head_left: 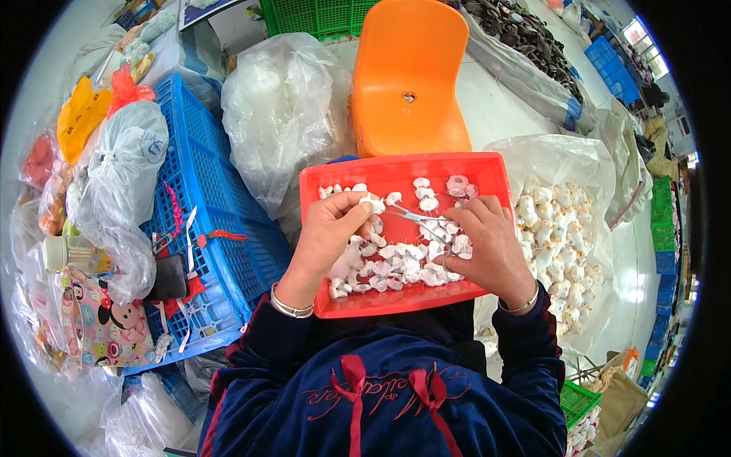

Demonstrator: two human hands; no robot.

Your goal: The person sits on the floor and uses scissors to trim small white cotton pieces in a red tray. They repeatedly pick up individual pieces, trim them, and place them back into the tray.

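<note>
A red tray [403,299] rests on my lap with many small white plush pieces [403,263] in it, a few with grey or pinkish patches. Pinched in the fingers of my left hand [331,232] is one small white plush piece [373,204], held over the tray's left half. My right hand [491,240] is closed round a pair of silver scissors [411,216]. Their blades point left and reach the piece at my left fingertips. The handles are mostly covered by my right fingers.
An orange chair [411,76] stands just beyond the tray. Blue crates [205,167] on the left bear red-handled pliers [222,235], a phone [169,278] and plastic bags. To the right, a clear bag [563,156] holds many white plush parts. A filled clear bag [278,107] lies far left of the chair.
</note>
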